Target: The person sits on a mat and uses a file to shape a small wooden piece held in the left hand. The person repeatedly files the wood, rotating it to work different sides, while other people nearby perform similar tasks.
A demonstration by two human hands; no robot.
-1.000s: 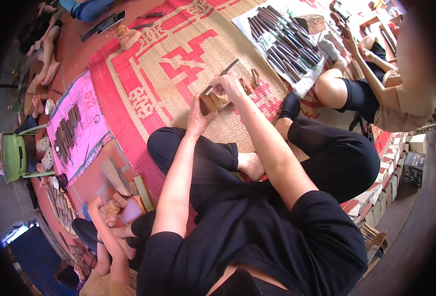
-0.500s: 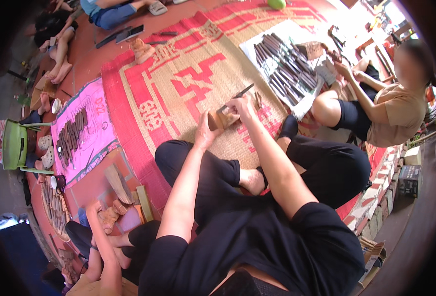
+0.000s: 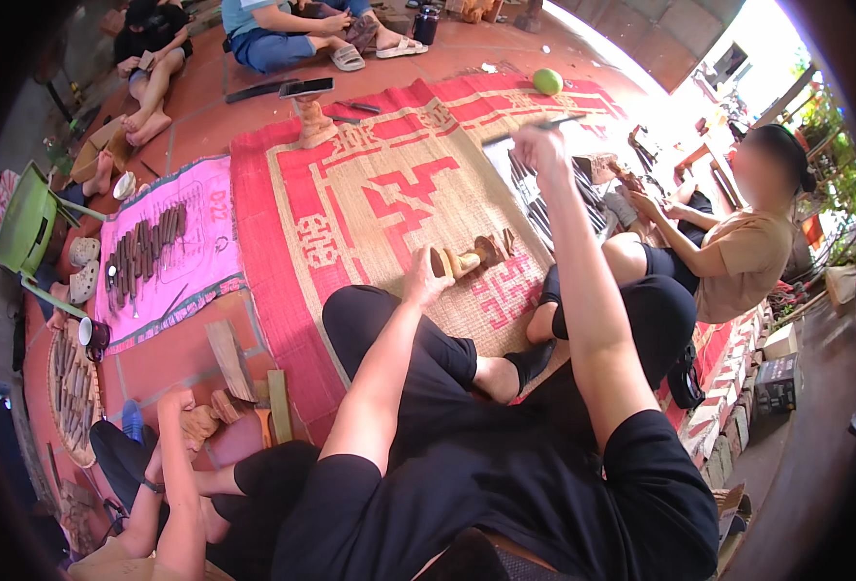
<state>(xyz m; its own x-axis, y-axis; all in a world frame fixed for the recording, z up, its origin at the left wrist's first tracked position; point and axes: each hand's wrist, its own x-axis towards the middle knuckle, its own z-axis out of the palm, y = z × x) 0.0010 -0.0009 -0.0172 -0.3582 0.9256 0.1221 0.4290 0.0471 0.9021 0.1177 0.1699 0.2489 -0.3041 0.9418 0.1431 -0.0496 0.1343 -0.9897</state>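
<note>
My left hand (image 3: 428,278) is closed around a pale brown wooden piece (image 3: 462,262), which has a hollow, cup-like end, a narrower neck and a flared far end. It is tilted just above the woven mat (image 3: 370,252). Raised well to the far right, my right hand (image 3: 542,155) grips a slim dark carving chisel (image 3: 565,122), held apart from the wood. Beneath that hand, partly hidden by my arm, a white sheet (image 3: 496,160) bears several dark-handled tools (image 3: 530,194).
A person (image 3: 738,223) sits at the right; another's arm (image 3: 181,484) works wood at lower left. Further off are a pink cloth (image 3: 210,208) with several tools, a wooden stand (image 3: 314,126) with a phone (image 3: 307,87) on top, a green fruit (image 3: 547,81) and a green chair (image 3: 26,223).
My right hand has lifted the chisel off the wooden piece and moved it away, far and to the right. My left hand still holds the piece, whose hollow end now shows. The view has shifted.
</note>
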